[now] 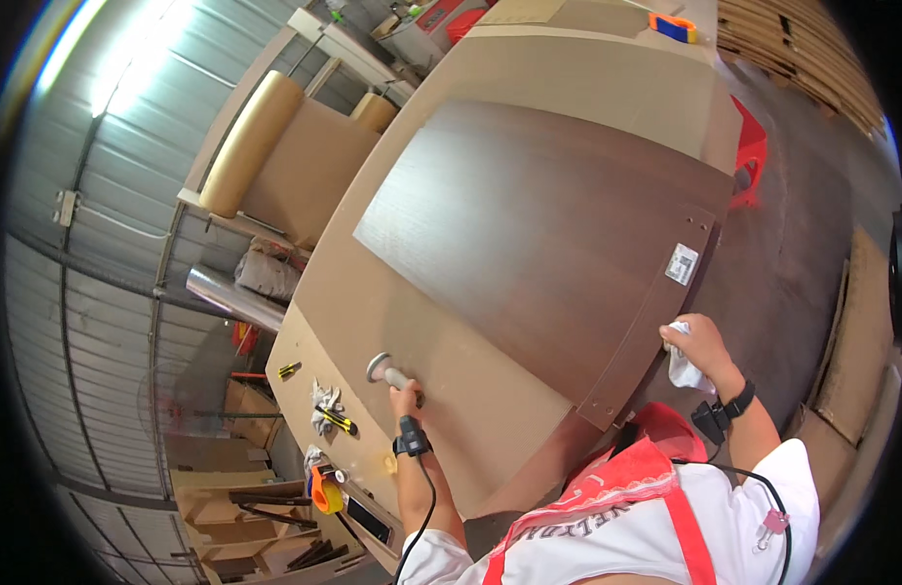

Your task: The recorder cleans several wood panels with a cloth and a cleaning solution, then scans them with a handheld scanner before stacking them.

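My left hand (405, 402) is closed around the handle of a small pale tool with a round head (380, 368), held over the cardboard sheet (465, 409); its exact kind cannot be told. My right hand (698, 342) grips a white cloth (686, 373), which hangs down beside the near right edge of a dark brown wood-grain panel (538, 241). The panel lies flat on the cardboard. Along its right edge are small holes and a white label (682, 264) bearing writing and a printed code.
On the table's left end lie utility knives (339, 421), a grey-white glove or rag (326, 402), a tape dispenser (325, 491) and a phone (369, 520). Another tape dispenser (672, 28) sits at the far end. A red plastic stool (749, 153) stands beyond the right edge.
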Demonstrator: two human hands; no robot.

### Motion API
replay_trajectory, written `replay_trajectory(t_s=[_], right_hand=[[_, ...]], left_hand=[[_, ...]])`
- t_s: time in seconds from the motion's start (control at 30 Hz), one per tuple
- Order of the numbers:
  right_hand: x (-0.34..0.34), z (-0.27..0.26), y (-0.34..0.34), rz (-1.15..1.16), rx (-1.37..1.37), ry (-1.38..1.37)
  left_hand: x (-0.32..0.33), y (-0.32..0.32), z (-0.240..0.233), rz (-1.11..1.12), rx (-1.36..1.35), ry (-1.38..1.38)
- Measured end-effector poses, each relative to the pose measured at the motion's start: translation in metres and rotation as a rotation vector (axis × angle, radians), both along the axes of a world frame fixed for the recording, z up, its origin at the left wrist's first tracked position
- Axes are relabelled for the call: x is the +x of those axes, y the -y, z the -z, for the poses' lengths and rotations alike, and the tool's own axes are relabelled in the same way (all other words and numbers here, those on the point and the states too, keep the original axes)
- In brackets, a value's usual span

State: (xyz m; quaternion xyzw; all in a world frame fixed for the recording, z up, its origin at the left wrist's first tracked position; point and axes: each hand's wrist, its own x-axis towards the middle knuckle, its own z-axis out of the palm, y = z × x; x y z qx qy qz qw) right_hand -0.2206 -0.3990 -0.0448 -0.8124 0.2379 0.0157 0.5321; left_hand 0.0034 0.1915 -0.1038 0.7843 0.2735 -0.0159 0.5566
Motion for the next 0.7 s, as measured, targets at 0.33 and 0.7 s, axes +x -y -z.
replay_trajectory(t_s=[0.33,0.7], right_hand=[[-0.001,-0.003,-0.004,-0.011,0.007,0.015],[-0.002,-0.007,-0.005,0.004,-0.001,-0.029]], left_hand=[[-0.100,0.201,-0.130,0.546,-0.870,0.374],[-0.119,0.352,-0.150,1.109,-0.345,-0.133]])
